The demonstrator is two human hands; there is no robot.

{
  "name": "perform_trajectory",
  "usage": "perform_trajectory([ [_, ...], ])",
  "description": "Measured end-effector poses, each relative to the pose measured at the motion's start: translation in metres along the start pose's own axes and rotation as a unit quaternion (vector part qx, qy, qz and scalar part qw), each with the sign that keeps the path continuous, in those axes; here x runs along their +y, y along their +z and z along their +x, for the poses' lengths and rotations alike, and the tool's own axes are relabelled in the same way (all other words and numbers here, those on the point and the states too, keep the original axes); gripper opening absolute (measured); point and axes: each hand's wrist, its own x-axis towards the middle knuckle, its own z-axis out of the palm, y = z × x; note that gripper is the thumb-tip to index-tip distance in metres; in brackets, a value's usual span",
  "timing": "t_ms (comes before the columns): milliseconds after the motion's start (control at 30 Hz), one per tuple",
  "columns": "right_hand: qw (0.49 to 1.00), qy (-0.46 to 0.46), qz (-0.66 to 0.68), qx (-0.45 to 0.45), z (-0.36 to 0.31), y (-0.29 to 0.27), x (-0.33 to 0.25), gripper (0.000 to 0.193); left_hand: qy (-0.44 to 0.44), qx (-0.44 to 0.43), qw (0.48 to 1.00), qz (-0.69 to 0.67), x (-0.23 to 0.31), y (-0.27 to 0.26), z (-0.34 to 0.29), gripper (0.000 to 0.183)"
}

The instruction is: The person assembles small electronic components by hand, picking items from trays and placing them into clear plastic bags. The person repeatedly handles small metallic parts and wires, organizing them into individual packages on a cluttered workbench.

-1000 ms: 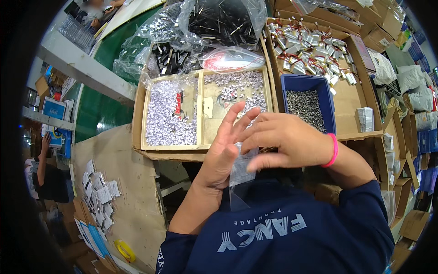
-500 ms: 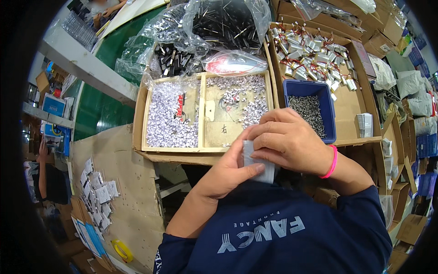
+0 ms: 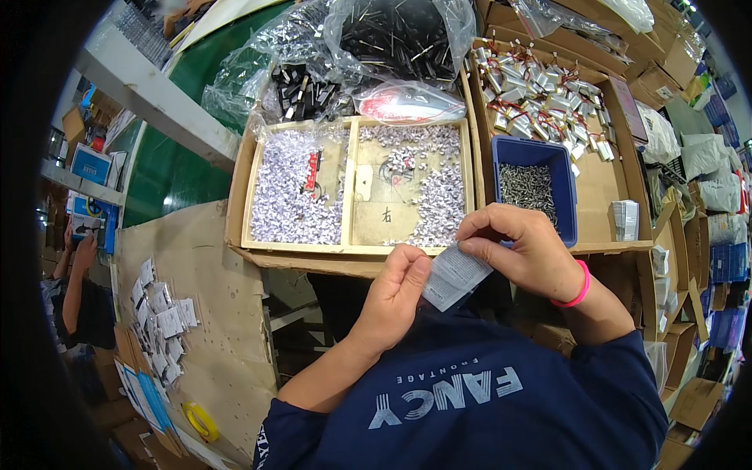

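Head view: a small grey printed slip [image 3: 456, 276] is in front of the chest, between both hands. The left hand [image 3: 395, 294] pinches its left edge between thumb and fingers; the right hand [image 3: 525, 247] pinches the upper right corner, a two-sided hold that seems meant to keep it spread flat. Just beyond, a divided wooden tray [image 3: 350, 188] holds white pieces [image 3: 294, 200], and a blue bin [image 3: 565, 196] metal ones, probably separated for easy picking. Silvery packets [image 3: 164, 321] lie on the worktop [image 3: 227, 313], leftward.
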Motion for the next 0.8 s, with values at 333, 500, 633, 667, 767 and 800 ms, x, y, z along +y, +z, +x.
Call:
perform_trajectory([
  [333, 0.998, -0.014, 0.008, 0.057, 0.002, 0.023, -0.002, 0.011, 0.123, 0.062, 0.990, 0.018, 0.008, 0.007, 0.010, 0.022],
  [500, 0.967, -0.165, -0.152, 0.120, 0.006, 0.027, 0.001, 0.024, 0.131, 0.094, 0.982, -0.095, 0.012, 0.005, 0.012, 0.021],
  [633, 0.943, -0.230, -0.152, 0.186, 0.008, 0.027, -0.003, 0.038, 0.112, 0.096, 0.969, -0.199, 0.017, 0.005, 0.014, 0.020],
  [667, 0.945, -0.216, -0.172, 0.174, 0.007, 0.026, -0.005, 0.037, 0.107, 0.088, 0.961, -0.241, 0.017, 0.005, 0.014, 0.020],
  [767, 0.961, -0.172, -0.185, 0.111, 0.008, 0.024, -0.008, 0.033, 0.130, 0.099, 0.948, -0.273, 0.017, 0.002, 0.016, 0.020],
  [800, 0.964, -0.165, -0.180, 0.105, 0.009, 0.025, -0.008, 0.030, 0.122, 0.101, 0.949, -0.271, 0.016, 0.001, 0.017, 0.021],
])
